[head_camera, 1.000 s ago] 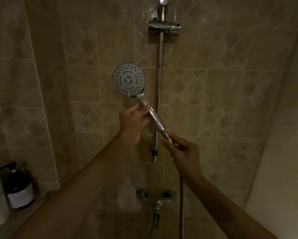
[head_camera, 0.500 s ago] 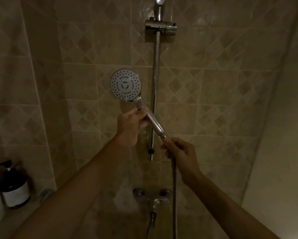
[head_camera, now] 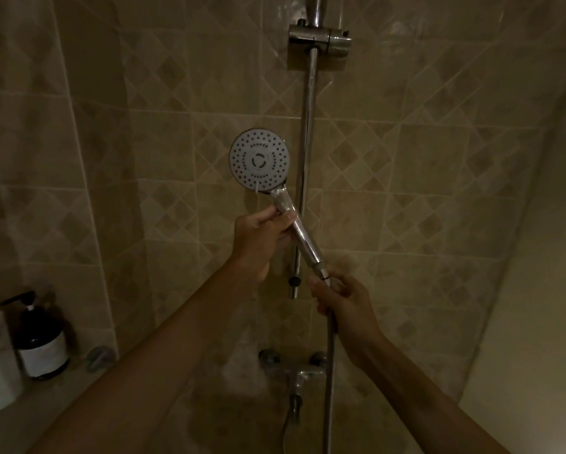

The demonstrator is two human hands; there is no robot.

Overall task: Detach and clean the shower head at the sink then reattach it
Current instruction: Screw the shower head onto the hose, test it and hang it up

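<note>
A: Mid-frame, the left hand (head_camera: 258,237) grips the handle of the shower head (head_camera: 259,162), its face toward the camera, off the holder (head_camera: 321,39) at the top. The right hand (head_camera: 344,303) pinches the hose (head_camera: 330,371) at the nut (head_camera: 323,273) below the handle.

B: The risk?

A: Likely a slip. The chrome handle looks slick; if the left hand yields as the nut turns, the head could spin or drop toward the tap (head_camera: 299,375) at bottom centre.

B: Anything else?

A: Once freed, the hose could swing against the rail (head_camera: 308,126) if let go, and water may dribble out. A washer, if there is one, could fall unseen in this dim light.
</note>
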